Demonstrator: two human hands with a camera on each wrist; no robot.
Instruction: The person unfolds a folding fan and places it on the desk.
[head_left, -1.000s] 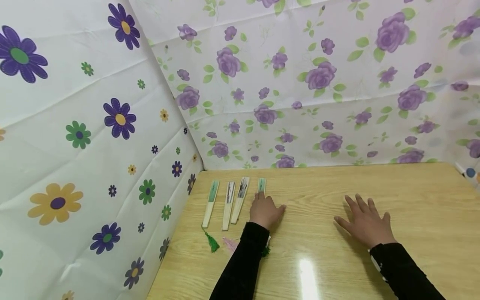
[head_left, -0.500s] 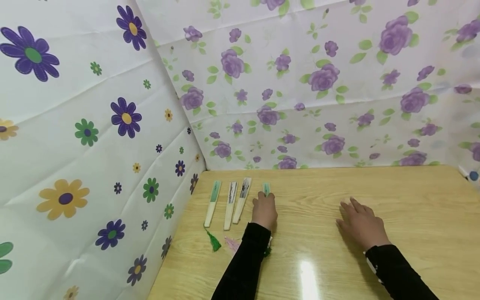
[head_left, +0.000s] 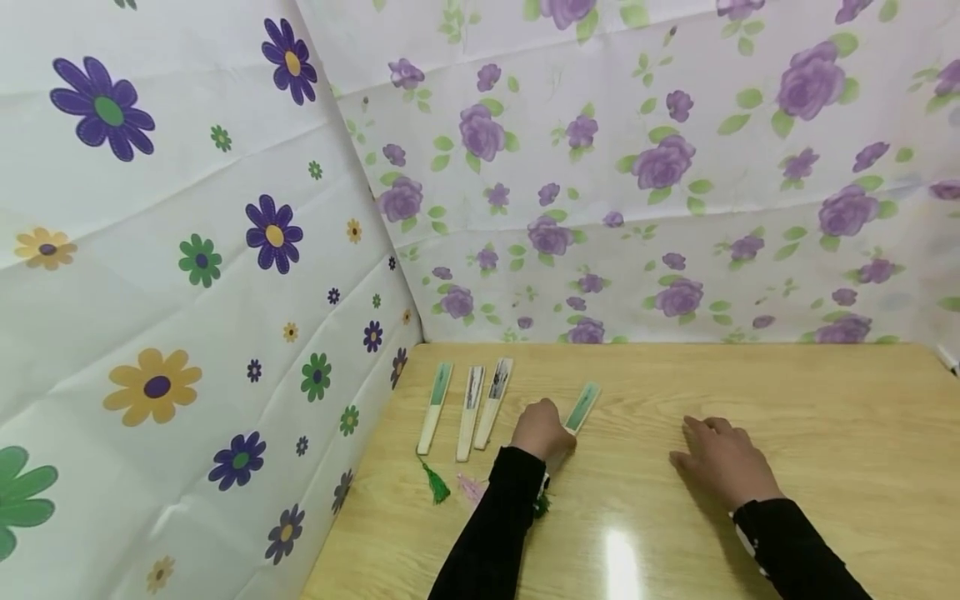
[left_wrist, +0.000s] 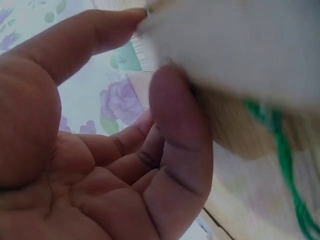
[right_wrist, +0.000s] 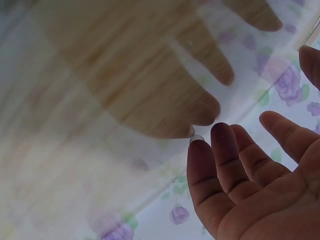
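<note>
My left hand (head_left: 542, 429) grips a folded hand fan with a green upper part (head_left: 583, 407), its top end leaning to the right. Up close in the left wrist view, the fan's pale body (left_wrist: 240, 55) is blurred between thumb and fingers, and its green cord (left_wrist: 285, 155) hangs down. The sleeve hides most of that fan's tassel (head_left: 542, 504). To the right, my right hand (head_left: 727, 462) holds nothing; its fingertips (right_wrist: 202, 155) touch the glossy tabletop, which mirrors them in the right wrist view.
Left of the gripped fan lie a folded green fan (head_left: 435, 408) and two folded fans with grey-patterned tops, one (head_left: 470, 412) beside the other (head_left: 493, 404). A green tassel (head_left: 435, 485) and a pink tassel (head_left: 471, 489) lie below them. Flowered sheets (head_left: 555, 167) border the wooden table (head_left: 637, 367).
The left hand has closed on the green fan, shifted it rightward from the others and tilted its top to the right. My right hand's fingers have drawn closer together.
</note>
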